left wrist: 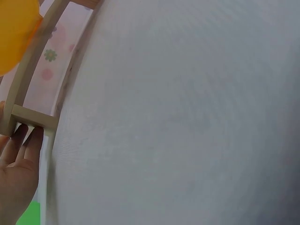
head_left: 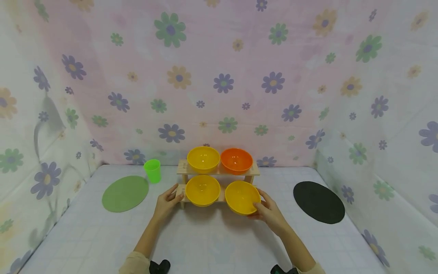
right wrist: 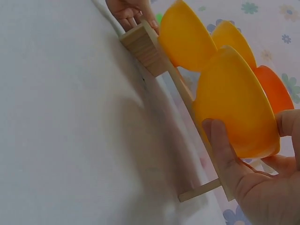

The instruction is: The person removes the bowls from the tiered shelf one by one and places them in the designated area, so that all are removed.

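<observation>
A two-tier wooden stand [head_left: 182,167] bears the bowls near the back of the table. My right hand [head_left: 270,215] grips a yellow bowl [head_left: 241,198] by its right side, thumb at the rim and fingers beneath, at the right end of the lower tier. In the right wrist view this held bowl [right wrist: 234,108] tilts close over the board. At the tier's left end, my left hand [head_left: 167,203] holds the stand, its fingertips against the end support [left wrist: 35,118]. Beside the held bowl sits another yellow bowl [head_left: 203,190]. Above are a yellow bowl [head_left: 203,160] and an orange bowl [head_left: 237,161].
A green cup [head_left: 153,171] stands left of the stand, behind a round green mat [head_left: 125,194]. On the right lies a round black mat [head_left: 319,202]. Flowered cloth [head_left: 222,114] walls the table [head_left: 219,243] at the back and both sides.
</observation>
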The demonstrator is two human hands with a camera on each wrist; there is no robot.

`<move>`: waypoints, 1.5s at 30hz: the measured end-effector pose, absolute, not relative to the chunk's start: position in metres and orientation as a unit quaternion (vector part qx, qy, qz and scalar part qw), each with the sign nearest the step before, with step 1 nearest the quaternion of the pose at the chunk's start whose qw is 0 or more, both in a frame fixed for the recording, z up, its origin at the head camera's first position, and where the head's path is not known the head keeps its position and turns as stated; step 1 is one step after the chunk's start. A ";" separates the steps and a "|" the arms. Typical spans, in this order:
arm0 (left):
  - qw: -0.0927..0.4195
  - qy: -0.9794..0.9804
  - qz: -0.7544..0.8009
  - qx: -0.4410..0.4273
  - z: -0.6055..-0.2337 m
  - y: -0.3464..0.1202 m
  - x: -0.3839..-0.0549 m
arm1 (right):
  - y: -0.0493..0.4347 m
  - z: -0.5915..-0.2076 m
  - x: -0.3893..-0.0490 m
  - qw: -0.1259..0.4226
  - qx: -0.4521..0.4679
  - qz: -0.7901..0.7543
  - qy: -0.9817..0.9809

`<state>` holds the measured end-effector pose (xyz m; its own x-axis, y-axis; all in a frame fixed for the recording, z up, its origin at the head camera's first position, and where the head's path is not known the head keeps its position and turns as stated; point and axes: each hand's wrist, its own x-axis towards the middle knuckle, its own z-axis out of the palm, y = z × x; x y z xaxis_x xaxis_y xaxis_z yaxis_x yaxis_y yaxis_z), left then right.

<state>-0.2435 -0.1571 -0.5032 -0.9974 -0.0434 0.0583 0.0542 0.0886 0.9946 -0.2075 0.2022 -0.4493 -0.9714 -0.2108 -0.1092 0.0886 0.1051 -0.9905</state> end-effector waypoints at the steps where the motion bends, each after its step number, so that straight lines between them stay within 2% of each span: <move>1: 0.036 -0.734 -0.678 -0.004 -0.503 -0.157 -0.243 | 0.203 -0.451 -0.205 0.115 -0.048 -0.669 0.733; 17: 0.036 -0.709 -0.704 -0.007 -0.504 -0.155 -0.243 | 0.192 -0.470 -0.171 0.206 -0.105 -0.668 0.708; 38: 0.034 -0.703 -0.710 -0.003 -0.507 -0.155 -0.244 | 0.116 -0.493 -0.153 0.289 -0.204 -0.668 0.655; 45: 0.033 -0.704 -0.710 -0.005 -0.504 -0.154 -0.242 | 0.095 -0.492 -0.152 0.293 -0.192 -0.688 0.635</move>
<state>-0.2418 -0.1543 -0.5041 -0.9977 -0.0408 0.0533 0.0536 -0.0071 0.9985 -0.1516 0.0949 -0.4919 -0.7544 -0.6475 -0.1081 0.1597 -0.0213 -0.9869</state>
